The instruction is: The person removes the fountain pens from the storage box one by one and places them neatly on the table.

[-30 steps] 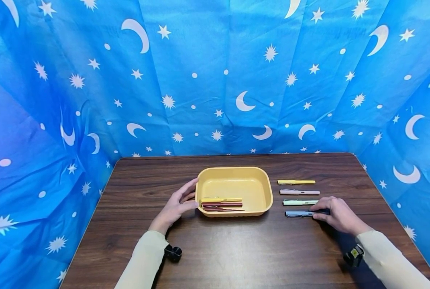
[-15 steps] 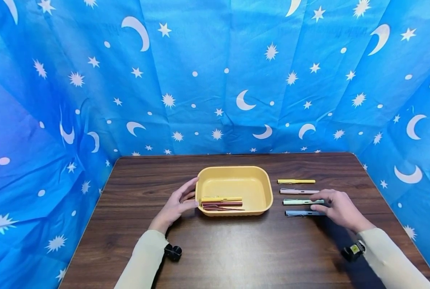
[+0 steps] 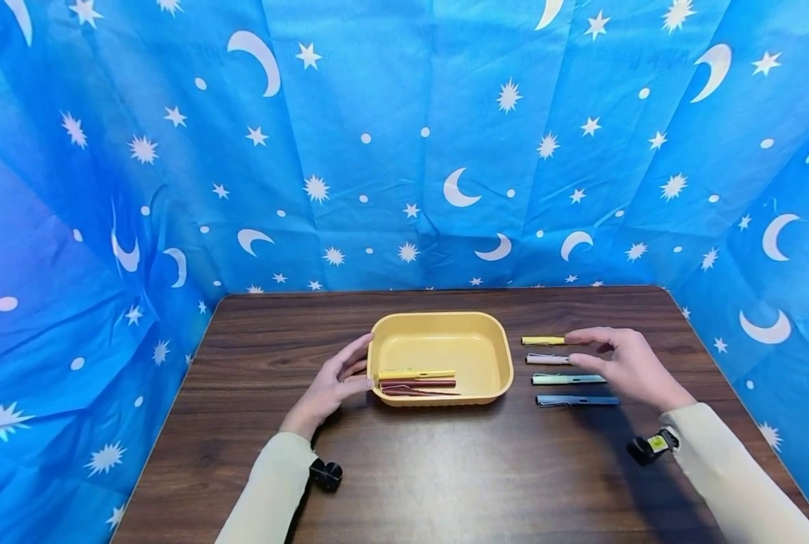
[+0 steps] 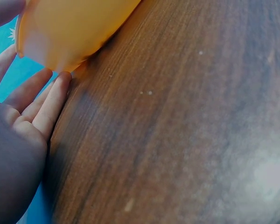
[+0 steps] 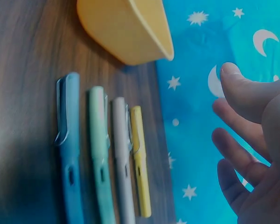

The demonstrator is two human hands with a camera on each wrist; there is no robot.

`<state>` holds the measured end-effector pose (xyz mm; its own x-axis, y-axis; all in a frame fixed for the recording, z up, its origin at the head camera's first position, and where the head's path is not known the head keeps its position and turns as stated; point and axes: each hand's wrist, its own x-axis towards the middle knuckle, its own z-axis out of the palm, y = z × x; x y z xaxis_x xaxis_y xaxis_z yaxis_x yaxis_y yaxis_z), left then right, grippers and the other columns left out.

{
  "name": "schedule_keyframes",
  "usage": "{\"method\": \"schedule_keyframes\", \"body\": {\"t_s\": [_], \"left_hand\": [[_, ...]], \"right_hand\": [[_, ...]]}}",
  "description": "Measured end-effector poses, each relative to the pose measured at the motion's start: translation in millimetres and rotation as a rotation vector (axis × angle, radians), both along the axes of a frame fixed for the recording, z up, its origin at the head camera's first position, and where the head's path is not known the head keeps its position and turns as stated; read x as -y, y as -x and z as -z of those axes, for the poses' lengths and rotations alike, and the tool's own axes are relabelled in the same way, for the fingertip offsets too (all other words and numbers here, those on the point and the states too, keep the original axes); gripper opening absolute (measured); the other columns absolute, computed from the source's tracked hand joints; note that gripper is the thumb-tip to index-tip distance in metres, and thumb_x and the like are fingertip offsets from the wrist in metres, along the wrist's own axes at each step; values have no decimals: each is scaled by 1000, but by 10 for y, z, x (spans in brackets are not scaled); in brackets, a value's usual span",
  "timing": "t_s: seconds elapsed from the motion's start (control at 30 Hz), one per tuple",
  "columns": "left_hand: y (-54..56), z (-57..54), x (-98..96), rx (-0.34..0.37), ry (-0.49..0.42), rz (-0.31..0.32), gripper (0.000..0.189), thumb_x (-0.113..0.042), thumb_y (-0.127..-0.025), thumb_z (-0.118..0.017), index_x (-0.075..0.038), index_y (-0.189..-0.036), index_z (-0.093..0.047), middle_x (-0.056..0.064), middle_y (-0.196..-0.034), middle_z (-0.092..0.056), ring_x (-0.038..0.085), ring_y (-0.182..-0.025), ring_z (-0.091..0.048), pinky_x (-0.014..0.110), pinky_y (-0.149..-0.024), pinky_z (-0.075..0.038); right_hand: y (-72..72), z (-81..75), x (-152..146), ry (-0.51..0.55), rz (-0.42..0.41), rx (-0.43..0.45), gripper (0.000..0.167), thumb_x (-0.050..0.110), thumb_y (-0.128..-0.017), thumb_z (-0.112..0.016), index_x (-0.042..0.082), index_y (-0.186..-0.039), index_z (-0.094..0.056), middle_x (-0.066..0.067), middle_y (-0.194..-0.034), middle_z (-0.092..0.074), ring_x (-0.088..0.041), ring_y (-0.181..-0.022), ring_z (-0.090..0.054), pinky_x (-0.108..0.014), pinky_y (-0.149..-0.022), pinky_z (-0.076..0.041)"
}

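Observation:
My left hand (image 3: 325,389) touches the left side of a yellow tray (image 3: 458,347), its fingers (image 4: 51,105) fairly straight against the outer wall. Inside the tray, near its front wall, lie a yellow pen (image 3: 418,375) and dark red pens (image 3: 419,384). To the right of the tray, my right hand (image 3: 625,370) hovers with fingers apart and nothing between them. Under and beside it, four capped pens lie in a row: yellow (image 5: 141,161), pale grey-pink (image 5: 122,158), mint green (image 5: 100,149) and blue (image 5: 70,144). In the head view the hand covers the right ends of the two farthest.
All this sits on a dark wood-grain table (image 3: 431,468). A blue cloth (image 3: 390,151) with moons and stars hangs behind the table and along both sides. A small black wrist camera (image 3: 325,474) sits at each sleeve cuff.
My right hand has let go of the blue pen at the front of the row and moved away from me, over the farther pens. The left hand and tray have stayed put.

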<state>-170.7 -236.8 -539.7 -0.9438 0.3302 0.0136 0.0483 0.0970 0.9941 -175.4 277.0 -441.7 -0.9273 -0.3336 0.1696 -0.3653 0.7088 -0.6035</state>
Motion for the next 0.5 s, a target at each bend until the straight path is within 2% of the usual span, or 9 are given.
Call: {"method": "schedule_keyframes", "body": {"t_s": [0.17, 0.33, 0.5], "left_hand": [[-6, -4, 5, 10, 9, -14, 81, -4, -95, -74, -28, -164, -39, 11, -166, -39, 36, -148, -42, 48, -119, -41], [-6, -9, 5, 0, 13, -10, 81, -4, -95, -74, -26, -164, -38, 13, -167, -38, 38, -148, -43, 39, -115, -46], [-6, -8, -3, 8, 16, -15, 81, -4, -95, -74, -27, -164, -38, 12, -167, -38, 37, -148, -43, 46, -118, -43]], "right_hand": [[80, -40, 155, 31, -35, -6, 34, 18, -94, -81, 8, -126, -76, -12, -119, -76, -21, -90, -69, -25, -69, -58], [161, -51, 308, 52, -53, 35, 36, 20, -94, -81, 11, -129, -75, -12, -123, -75, -22, -90, -67, -24, -70, -59], [232, -92, 463, 92, -50, 86, 39, 25, -94, -81, 13, -130, -74, -10, -128, -73, -25, -100, -69, -25, -78, -61]]}}
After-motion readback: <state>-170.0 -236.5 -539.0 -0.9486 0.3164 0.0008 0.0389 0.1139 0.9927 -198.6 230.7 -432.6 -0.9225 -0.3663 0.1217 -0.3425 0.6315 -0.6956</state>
